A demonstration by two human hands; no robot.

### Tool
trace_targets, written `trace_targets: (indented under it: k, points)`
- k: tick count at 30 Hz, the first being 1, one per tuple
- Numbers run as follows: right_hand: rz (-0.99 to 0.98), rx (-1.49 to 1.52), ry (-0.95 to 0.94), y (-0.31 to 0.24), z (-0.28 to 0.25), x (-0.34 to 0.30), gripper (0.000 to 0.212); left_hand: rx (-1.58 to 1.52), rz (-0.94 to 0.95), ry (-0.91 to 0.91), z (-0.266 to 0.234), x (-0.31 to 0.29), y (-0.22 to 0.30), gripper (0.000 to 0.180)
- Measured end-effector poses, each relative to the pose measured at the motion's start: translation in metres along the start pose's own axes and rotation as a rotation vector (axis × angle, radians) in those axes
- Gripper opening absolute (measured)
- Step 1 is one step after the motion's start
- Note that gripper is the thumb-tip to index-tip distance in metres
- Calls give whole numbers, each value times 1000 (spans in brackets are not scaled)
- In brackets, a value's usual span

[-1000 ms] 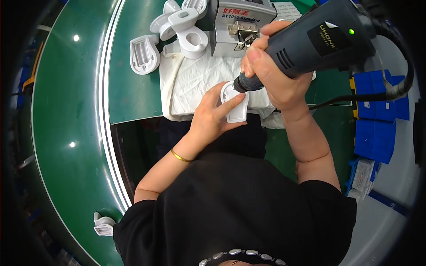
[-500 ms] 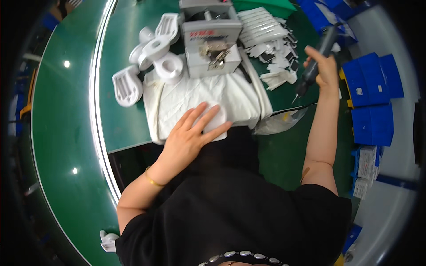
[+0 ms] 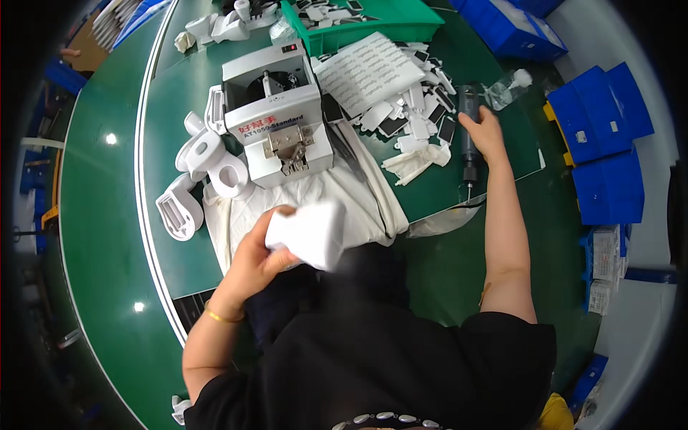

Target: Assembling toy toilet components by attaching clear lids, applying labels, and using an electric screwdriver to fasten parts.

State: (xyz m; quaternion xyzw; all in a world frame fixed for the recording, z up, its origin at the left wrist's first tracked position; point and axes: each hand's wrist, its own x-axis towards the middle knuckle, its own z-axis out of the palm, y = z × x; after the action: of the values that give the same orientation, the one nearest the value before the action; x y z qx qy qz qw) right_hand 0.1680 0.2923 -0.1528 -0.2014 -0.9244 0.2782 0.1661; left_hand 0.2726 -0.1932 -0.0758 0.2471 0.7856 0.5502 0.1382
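Note:
My left hand (image 3: 254,261) is closed around a smooth white plastic housing (image 3: 308,233), raised above the front edge of the white cloth (image 3: 351,204) and slightly blurred. On the right, my right hand (image 3: 484,134) is closed on a dark electric screwdriver (image 3: 469,140), its thumb across the body and the other fingers mostly hidden. The screwdriver's bit points toward me, near the table's front edge. Beyond my left hand stands a grey-white screw feeder machine (image 3: 276,107) with a metal front piece. More white plastic housings (image 3: 229,175) sit left of it.
A white sheet stack (image 3: 373,72) lies among small white and black pieces (image 3: 419,107) right of the machine. Behind is a green tray (image 3: 380,32) of parts. Blue bins (image 3: 605,183) line the right side. A crumpled whitish glove-like piece (image 3: 416,163) lies near the screwdriver.
My left hand has gone from lying spread on the white housing to holding it up. My right hand has brought the screwdriver left and nearer the table. The view has shifted.

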Motion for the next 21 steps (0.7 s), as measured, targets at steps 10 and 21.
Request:
trace_targets:
  k: [10,21]
  points:
    - [-317,1006,-1069,-170,5,-157,111,-1467,-474,-233,46,30,-26,45]
    - [-235,914,-1195,-172,-5,-169,112,-747,-83,111,41,41,23,65]
